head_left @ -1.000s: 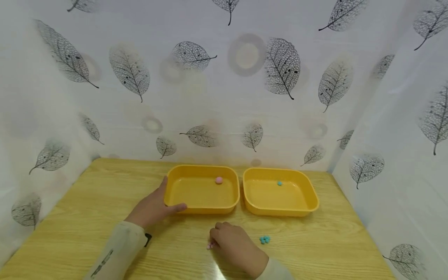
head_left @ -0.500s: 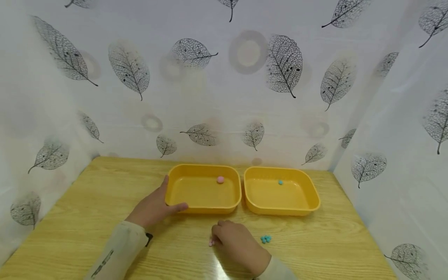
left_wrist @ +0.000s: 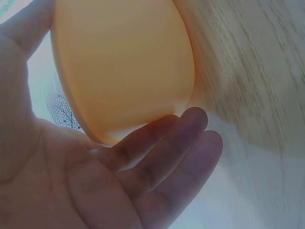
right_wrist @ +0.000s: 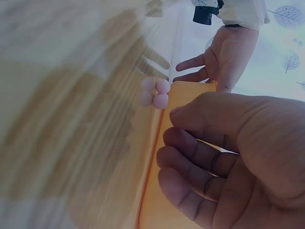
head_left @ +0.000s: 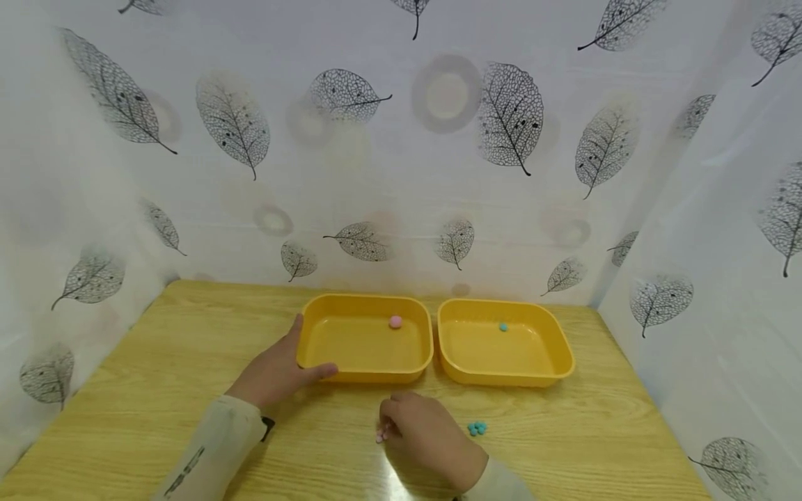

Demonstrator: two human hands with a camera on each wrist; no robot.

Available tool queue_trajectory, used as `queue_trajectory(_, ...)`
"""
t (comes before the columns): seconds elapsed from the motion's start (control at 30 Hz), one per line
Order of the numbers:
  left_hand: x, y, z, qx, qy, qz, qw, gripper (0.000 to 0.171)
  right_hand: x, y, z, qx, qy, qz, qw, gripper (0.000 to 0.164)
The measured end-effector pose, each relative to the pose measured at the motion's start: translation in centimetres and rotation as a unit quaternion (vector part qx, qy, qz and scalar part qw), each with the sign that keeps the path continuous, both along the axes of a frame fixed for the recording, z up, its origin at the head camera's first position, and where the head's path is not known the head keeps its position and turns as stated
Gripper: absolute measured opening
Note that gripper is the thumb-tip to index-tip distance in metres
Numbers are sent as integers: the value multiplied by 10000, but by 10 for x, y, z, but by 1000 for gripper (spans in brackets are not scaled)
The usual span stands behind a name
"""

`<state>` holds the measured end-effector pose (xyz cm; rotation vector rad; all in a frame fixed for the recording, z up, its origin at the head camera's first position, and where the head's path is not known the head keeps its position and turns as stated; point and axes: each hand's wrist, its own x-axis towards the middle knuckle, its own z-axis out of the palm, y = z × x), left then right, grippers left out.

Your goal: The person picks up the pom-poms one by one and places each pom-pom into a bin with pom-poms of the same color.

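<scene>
Two yellow plastic trays stand side by side: the left tray (head_left: 363,358) holds a pink ball (head_left: 395,322), the right tray (head_left: 506,355) a small teal ball (head_left: 503,327). My left hand (head_left: 278,369) touches the left tray's near-left corner, thumb along the front and straight fingers at the end wall. In front of the trays, my right hand (head_left: 426,435) is low over the table, fingers bent beside small pink balls (right_wrist: 161,93). Its thumb and index tips lie close together; whether a ball is between them is hidden. Several teal balls (head_left: 477,428) lie to its right.
The wood-grain table (head_left: 601,445) reflects light near the front. A pale curtain (head_left: 376,174) printed with dark leaves encloses the back and both sides. Only a narrow gap separates the two trays.
The right hand's fingers shift slightly at the pink balls. The left hand keeps its place on the tray. The whole head view moves a little.
</scene>
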<state>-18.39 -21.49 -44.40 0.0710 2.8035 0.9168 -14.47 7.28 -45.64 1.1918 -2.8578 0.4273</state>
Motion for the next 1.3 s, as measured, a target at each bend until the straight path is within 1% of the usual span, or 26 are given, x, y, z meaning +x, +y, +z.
queue_trajectory(0.2, 1, 1, 2, 16, -6, 0, 10000, 133, -3, 2, 2, -88, 281, -1, 9996, 14)
queue_trajectory(0.33, 1, 0, 1, 38, 1, -15, 10000, 133, -5, 3, 5, -145, 279, -41, 9995, 10)
queue_trajectory(0.5, -1, 0, -2, 38, -4, 1, 10000, 133, -6, 3, 9, -312, 298, 23, 9991, 11)
queue_trajectory(0.77, -1, 6, -4, 135, 53, 59, 9999, 132, -7, 4, 5, -270, 447, 34, 9986, 9)
queue_trajectory(0.93, 1, 7, -6, 173, 35, 106, 9998, 132, -8, 5, 5, -441, 545, 120, 9975, 8)
queue_trajectory(1.03, 1, 8, -6, 161, 31, 115, 9998, 132, -10, 5, 6, -626, 547, 143, 9964, 8)
queue_trajectory(1.13, 2, 10, -5, 158, 31, 117, 9998, 131, -13, 6, 6, -972, 526, 88, 9938, 8)
queue_trajectory(1.3, 3, 12, -3, 177, 22, 147, 9997, 131, -22, 8, 8, -1683, 744, -74, 9829, 10)
